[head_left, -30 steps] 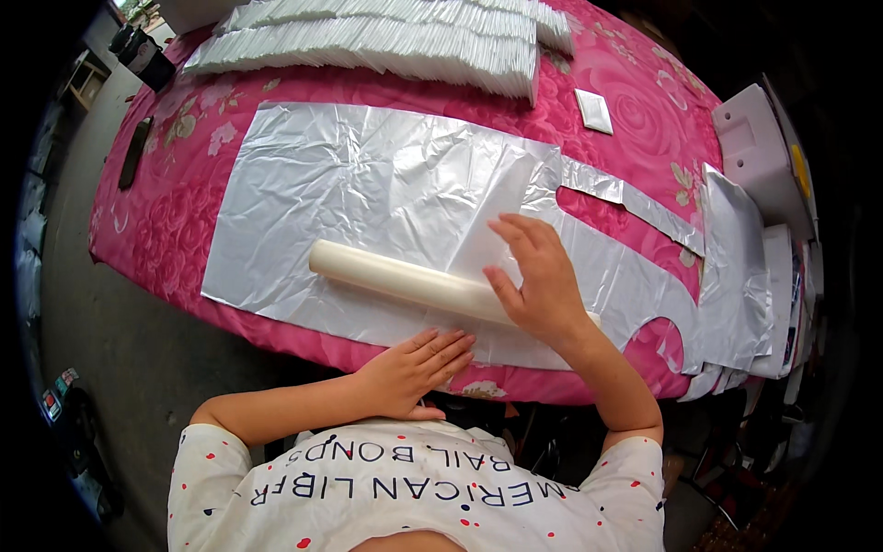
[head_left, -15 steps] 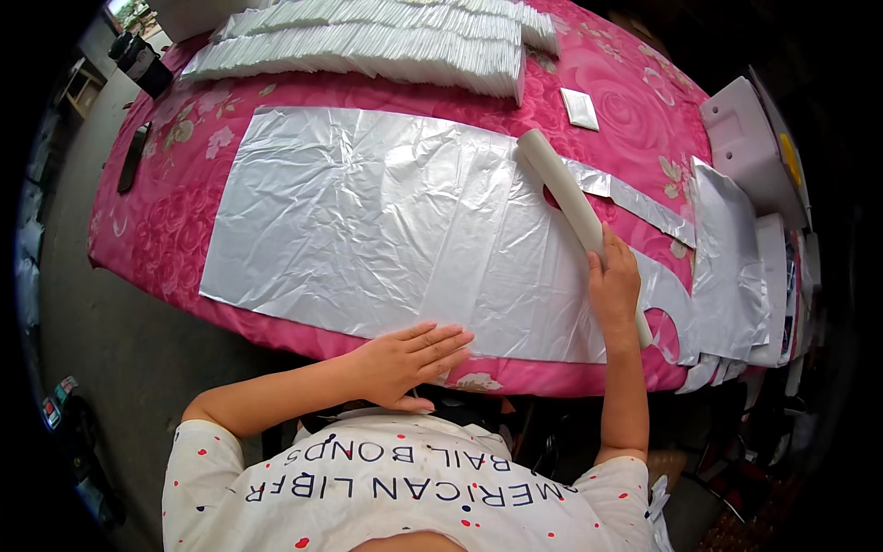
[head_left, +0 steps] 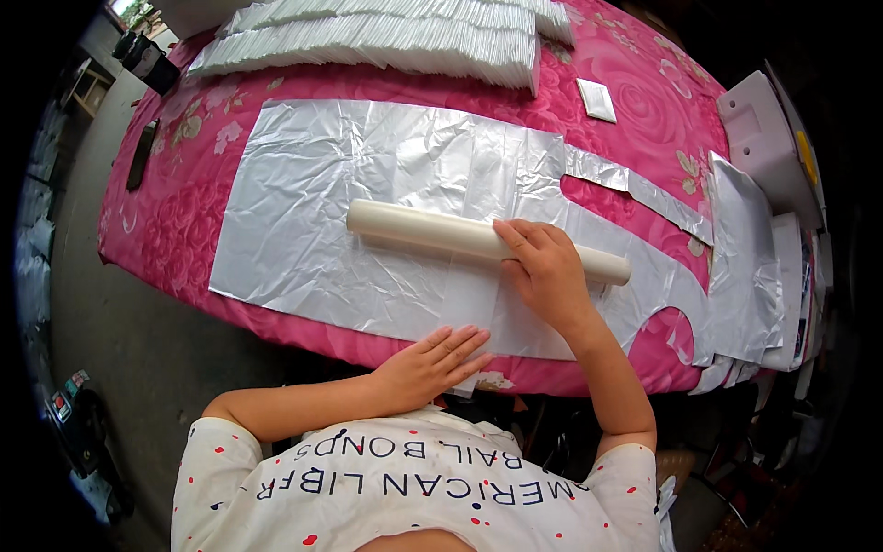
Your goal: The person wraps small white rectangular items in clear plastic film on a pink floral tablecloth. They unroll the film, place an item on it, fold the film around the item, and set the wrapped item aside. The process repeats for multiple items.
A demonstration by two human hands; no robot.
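Observation:
A thin, silvery-white plastic sheet (head_left: 303,212) lies spread across the table, creased at its left part. Its right end has curved cut-outs and a long strap (head_left: 667,204). My right hand (head_left: 546,267) is closed around a smooth white tube (head_left: 418,228), right of the tube's middle. The tube lies across the sheet, slanting slightly down to the right. At the sheet's near edge rests my left hand (head_left: 440,363), flat with fingers stretched out and nothing held.
Long rows of folded white plastic packets (head_left: 386,51) stand at the far side. A single flat packet (head_left: 596,100) lies right of them. A dark narrow object (head_left: 143,155) and a black bottle (head_left: 145,63) are at the left. White boxes (head_left: 763,138) line the right edge of the pink flowered tablecloth (head_left: 166,244).
My right hand has swung the tube from a steep slant at the right to a nearly sideways position farther left over the sheet. My left hand stays at the near edge.

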